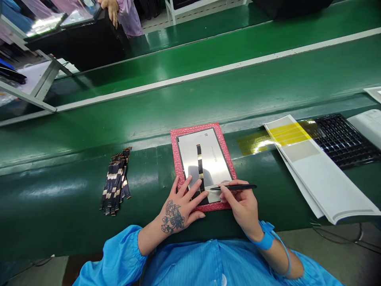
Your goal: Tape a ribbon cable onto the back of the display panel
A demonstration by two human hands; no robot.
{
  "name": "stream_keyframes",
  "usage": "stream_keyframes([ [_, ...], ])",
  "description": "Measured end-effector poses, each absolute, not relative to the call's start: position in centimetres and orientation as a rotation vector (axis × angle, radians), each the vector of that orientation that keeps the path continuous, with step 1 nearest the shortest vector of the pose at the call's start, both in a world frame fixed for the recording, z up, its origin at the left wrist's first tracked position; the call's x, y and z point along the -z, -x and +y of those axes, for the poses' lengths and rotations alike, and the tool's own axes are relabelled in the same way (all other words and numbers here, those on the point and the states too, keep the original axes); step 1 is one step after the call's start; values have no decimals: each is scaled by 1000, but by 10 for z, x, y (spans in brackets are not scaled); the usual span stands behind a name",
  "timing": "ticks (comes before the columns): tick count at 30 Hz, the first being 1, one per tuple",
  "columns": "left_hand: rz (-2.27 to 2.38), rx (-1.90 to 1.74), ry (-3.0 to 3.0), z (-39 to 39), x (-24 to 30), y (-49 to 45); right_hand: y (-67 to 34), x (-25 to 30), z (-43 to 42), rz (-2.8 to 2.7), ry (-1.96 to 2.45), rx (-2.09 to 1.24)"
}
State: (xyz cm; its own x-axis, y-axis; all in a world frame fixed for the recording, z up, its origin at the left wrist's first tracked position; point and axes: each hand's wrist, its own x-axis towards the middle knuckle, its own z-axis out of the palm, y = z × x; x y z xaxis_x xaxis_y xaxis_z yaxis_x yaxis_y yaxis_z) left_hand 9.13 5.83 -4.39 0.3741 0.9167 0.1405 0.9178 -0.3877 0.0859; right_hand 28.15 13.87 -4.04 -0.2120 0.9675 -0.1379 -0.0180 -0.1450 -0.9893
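Note:
A flat display panel (pixel 190 153) with a silvery back lies on a pink bubble-wrap sheet (pixel 174 139) in front of me. A black flex cable (pixel 200 163) with gold sections runs lengthwise over the panel. Spread flat, my left hand (pixel 183 204) rests on the panel's lower left, its fingertips near the cable's lower end. My right hand (pixel 242 202) pinches black tweezers (pixel 241 186), which point left toward that lower end. Whether the tips touch the cable I cannot tell.
Several flex cables (pixel 114 182) lie in a pile at left. To the right are white sheets (pixel 321 171) with yellow tape (pixel 288 134), and a black tray (pixel 345 137). A white rail (pixel 208 72) crosses the green bench. Another person's hand (pixel 111 10) rests on a black box (pixel 92 43).

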Motion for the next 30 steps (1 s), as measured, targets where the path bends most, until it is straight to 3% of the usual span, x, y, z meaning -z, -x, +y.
stream_keyframes([
  [30, -1712, 307, 2575, 58, 43, -94, -282, 37, 140, -1265, 1185, -1526],
])
